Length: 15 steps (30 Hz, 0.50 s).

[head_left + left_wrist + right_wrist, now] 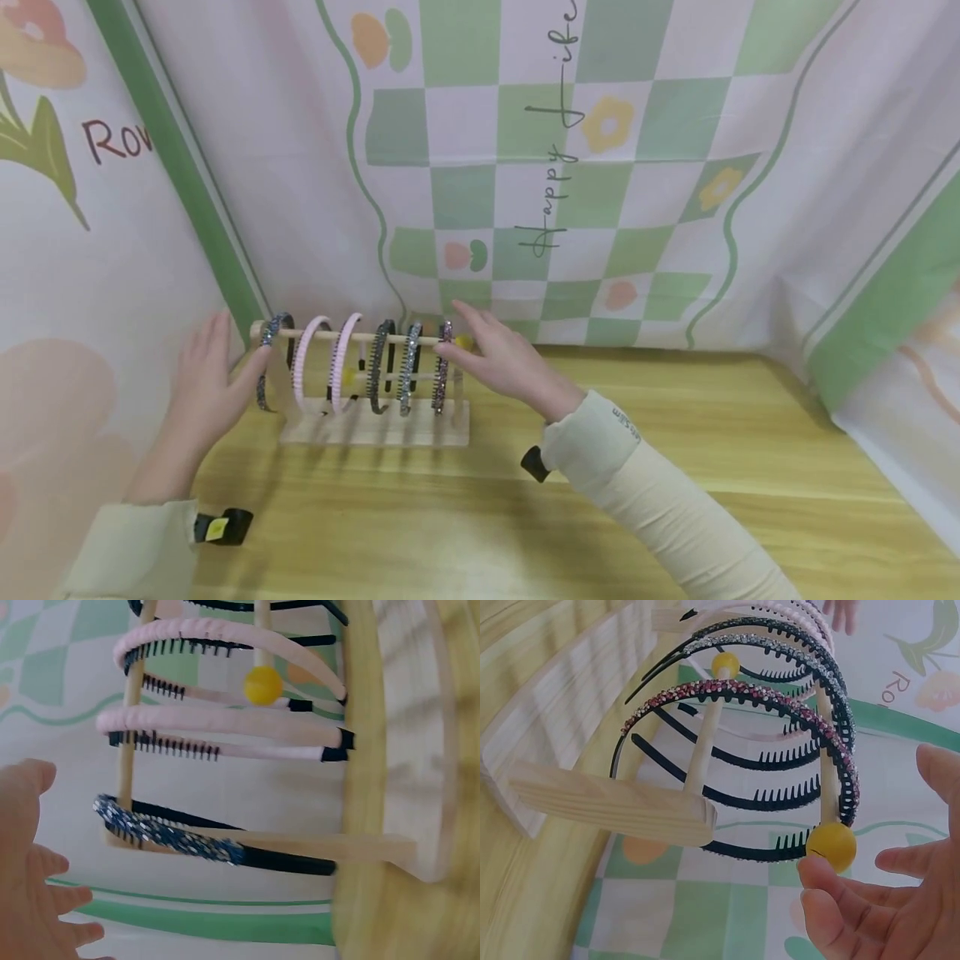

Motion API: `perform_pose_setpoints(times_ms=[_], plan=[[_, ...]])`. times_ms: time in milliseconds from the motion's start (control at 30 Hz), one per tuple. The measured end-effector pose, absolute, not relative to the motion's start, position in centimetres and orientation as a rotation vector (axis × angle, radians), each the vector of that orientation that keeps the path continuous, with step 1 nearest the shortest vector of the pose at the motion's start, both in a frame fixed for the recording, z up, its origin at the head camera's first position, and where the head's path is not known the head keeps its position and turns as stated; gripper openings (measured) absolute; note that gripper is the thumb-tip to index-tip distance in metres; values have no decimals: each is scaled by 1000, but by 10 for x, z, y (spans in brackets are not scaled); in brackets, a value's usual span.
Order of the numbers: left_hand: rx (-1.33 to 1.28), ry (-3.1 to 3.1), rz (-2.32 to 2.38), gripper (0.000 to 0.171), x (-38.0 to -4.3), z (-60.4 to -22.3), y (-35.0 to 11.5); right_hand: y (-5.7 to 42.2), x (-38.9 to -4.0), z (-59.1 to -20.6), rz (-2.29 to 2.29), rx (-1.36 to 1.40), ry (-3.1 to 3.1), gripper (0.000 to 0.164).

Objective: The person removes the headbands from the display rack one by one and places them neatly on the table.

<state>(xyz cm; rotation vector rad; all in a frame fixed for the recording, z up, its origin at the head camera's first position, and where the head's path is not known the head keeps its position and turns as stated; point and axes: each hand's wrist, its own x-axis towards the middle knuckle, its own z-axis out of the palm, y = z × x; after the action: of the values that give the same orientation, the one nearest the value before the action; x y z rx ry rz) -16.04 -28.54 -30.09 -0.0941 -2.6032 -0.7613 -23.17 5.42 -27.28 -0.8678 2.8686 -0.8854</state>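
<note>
Headband rack stands on table, between both hands. Left hand: fingers spread, just beside blue glittery headband at rack's left end. Right hand: fingers parted, one fingertip at yellow knob; contact unclear.

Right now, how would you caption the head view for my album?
A left hand and right hand frame a wooden rack of six headbands.

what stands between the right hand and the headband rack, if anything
Nothing visible stands between them: the right hand is right by the nearer yellow ball at the end of the rack, though actual contact is unclear.
</note>
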Motion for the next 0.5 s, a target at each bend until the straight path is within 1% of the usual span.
perform_pose_setpoints(times_ms=[233,500], plan=[[-152,-2615,-846,74,-157,-316,-292,53,-231,-272,-901,-871,2855,80],[-193,-2618,-901,75,-156,-322,-296,51,-230,-273,-960,-845,2815,81]])
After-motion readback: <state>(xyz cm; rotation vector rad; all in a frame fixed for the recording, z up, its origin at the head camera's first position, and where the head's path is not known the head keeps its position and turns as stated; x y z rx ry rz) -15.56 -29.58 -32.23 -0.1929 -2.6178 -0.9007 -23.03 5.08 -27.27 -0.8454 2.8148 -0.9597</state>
